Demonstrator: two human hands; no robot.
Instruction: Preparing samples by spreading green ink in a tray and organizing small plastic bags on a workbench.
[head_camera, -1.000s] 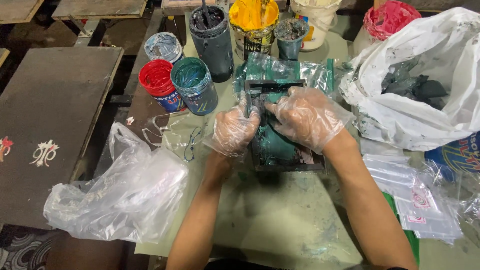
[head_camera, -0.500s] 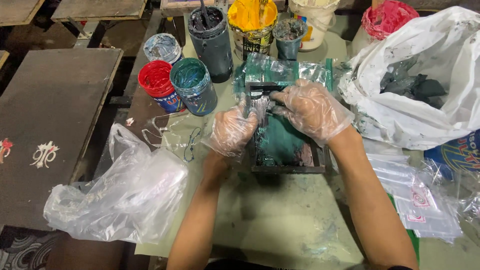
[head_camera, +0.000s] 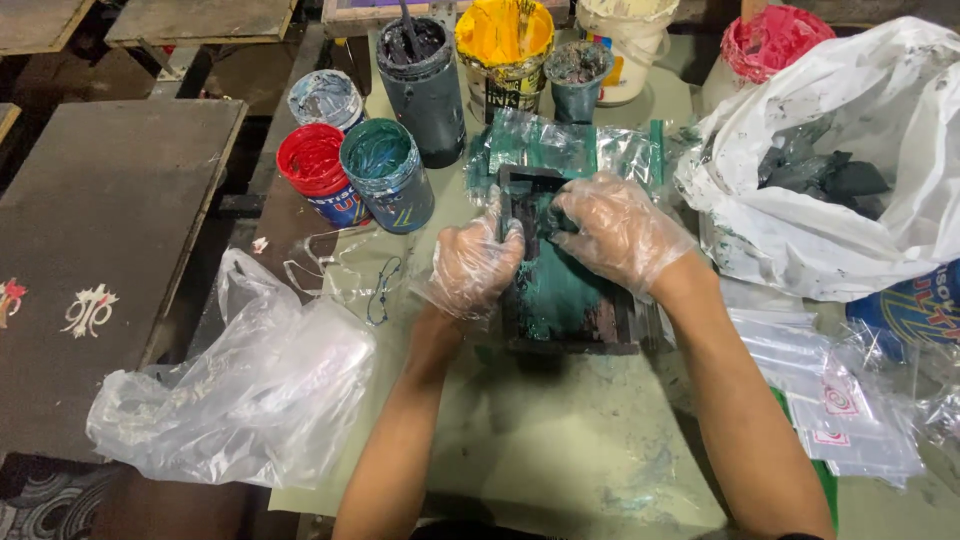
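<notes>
left hand (head_camera: 473, 266): gloved, fingers curled shut | right hand (head_camera: 615, 228): gloved, fingers bent | forearms bare, converging

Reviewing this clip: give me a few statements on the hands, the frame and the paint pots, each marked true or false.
1. Both hands, left hand and right hand, wear clear plastic gloves. True.
2. The small frame under the hands is smeared with red paint. False: the smears are green.
3. The red pot stands beside the green pot. True.
4. The yellow pot stands nearest the person. False: it stands in the far row.
5. A crumpled clear bag lies left of the left arm. True.
</notes>
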